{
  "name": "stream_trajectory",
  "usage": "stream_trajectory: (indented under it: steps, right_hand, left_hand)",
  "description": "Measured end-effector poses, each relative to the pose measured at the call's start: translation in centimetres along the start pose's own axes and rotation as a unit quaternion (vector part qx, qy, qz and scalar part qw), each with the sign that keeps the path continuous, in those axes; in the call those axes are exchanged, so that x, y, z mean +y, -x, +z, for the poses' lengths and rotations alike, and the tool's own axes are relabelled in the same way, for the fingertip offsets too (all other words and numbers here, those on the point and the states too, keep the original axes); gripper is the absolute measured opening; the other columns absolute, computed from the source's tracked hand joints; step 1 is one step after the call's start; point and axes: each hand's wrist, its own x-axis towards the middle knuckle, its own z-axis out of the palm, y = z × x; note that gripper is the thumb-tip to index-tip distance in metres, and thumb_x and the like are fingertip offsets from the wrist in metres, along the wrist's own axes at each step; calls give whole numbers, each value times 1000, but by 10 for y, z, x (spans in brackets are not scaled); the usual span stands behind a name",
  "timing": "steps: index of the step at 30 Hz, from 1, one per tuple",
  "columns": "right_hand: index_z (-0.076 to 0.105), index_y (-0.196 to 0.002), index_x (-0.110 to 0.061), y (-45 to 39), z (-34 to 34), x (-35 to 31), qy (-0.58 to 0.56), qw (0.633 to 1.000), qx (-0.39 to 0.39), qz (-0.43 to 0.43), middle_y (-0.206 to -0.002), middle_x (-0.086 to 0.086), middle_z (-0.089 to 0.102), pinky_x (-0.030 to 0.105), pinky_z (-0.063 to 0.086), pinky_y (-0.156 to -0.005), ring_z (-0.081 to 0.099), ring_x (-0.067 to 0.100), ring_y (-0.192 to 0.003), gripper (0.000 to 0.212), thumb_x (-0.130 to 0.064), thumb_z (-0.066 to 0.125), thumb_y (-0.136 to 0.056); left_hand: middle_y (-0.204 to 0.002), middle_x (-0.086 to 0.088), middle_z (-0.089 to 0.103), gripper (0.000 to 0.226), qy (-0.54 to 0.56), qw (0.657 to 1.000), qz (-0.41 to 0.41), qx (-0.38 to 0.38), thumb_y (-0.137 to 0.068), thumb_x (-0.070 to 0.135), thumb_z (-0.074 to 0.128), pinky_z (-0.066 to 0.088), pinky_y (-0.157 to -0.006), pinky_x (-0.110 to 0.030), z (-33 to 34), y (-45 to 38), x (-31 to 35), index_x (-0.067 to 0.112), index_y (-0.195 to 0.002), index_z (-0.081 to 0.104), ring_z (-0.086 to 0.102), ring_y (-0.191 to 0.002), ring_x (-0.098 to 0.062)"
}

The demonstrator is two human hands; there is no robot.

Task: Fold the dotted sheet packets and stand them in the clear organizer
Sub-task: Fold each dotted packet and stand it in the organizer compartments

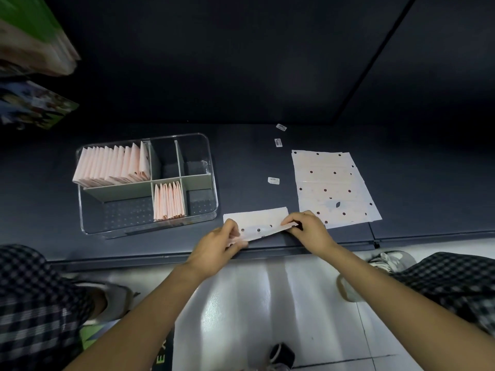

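Note:
A pale pink dotted sheet packet (258, 223) lies at the near edge of the dark shelf, its front edge lifted and partly folded over. My left hand (222, 243) pinches its left end and my right hand (308, 227) pinches its right end. A stack of flat dotted sheets (333, 187) lies to the right of them. The clear organizer (211, 167) stands to the left. Several folded pink packets (113, 164) stand in its back left compartment, and a few more folded packets (169, 201) stand in the front middle one.
Three small white labels (273, 180) lie on the dark shelf (241, 156) between organizer and sheets. Stacked printed packages (34, 105) sit at the far left. My knees in checked trousers (32, 303) and shoes flank the white floor (267, 303) below the shelf edge.

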Motion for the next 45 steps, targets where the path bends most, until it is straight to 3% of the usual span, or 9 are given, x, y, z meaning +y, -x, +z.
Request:
stream_trajectory:
  steps: [7,11,14,17,24,29,34,40,45]
  right_hand:
    - [48,-64,-23,-14,-3,-9,-117,981,15,152,-59,-11,45,15,32,-57,42,6,-60,29,-16,61,-89]
    - [63,-90,-10,-17,1,-13,-128,974,23,187,-82,3,67,24,41,-76,56,18,-83,3,-11,61,-87]
    - [63,-101,-8,-16,2,-15,-129,972,35,192,-99,8,70,23,39,-78,60,20,-94,14,-12,60,-88]
    - [63,-105,-9,-15,4,-15,-123,973,41,192,-102,7,70,20,36,-75,61,21,-98,17,-13,60,-89]
    - [58,-112,-8,-15,7,-18,-99,974,37,199,-103,9,68,22,39,-78,60,23,-102,23,-9,56,-89]
    - [49,-124,-5,1,33,-36,-4,978,207,39,-118,11,53,25,36,-92,50,25,-109,35,-3,52,-89]
    - [35,-142,-11,3,69,-71,-146,989,15,-16,-147,6,38,14,19,-110,34,17,-136,43,-14,39,-99]
    - [-4,-149,-11,2,56,-20,196,978,-49,-53,-158,3,-9,29,-8,-118,-10,13,-145,66,-44,24,-100]
    - [4,-150,-10,8,30,4,241,967,-60,-46,-159,3,-2,29,-3,-119,-3,14,-146,64,-45,25,-100]
  left_hand:
    - [-97,-7,60,22,59,986,-72,139,-95,11,51,36,-66,-27,3,-12,7,12,-117,49,59,-86,-29]
    - [-132,-14,52,38,-85,974,74,196,-85,-1,61,37,-106,-37,12,-12,23,2,-123,55,47,-124,-31]
    - [-147,-15,38,49,-231,954,153,117,-88,15,63,14,-115,-47,25,-11,31,3,-133,48,32,-138,-33]
    - [-156,-5,-13,71,-308,945,106,14,-99,46,33,-16,-115,-34,35,-12,20,9,-150,0,-11,-145,-23]
    - [-153,-15,-26,88,-375,924,51,-57,-89,70,16,-9,-118,-39,36,-14,0,14,-146,-21,-23,-142,-29]
    - [-151,-15,-30,88,-378,922,51,-68,-88,71,16,-12,-117,-39,36,-15,-2,16,-143,-27,-27,-140,-30]
    - [-149,-12,-32,88,-376,922,55,-74,-89,70,16,-14,-117,-39,36,-16,-2,14,-143,-24,-27,-140,-30]
    - [-151,-17,-29,89,-384,918,68,-73,-90,70,20,-11,-118,-39,32,-15,-6,14,-144,-24,-25,-141,-30]
    - [-149,-19,-32,78,-376,920,92,-68,-89,70,17,-14,-116,-39,30,-13,-10,33,-139,-30,-27,-140,-31]
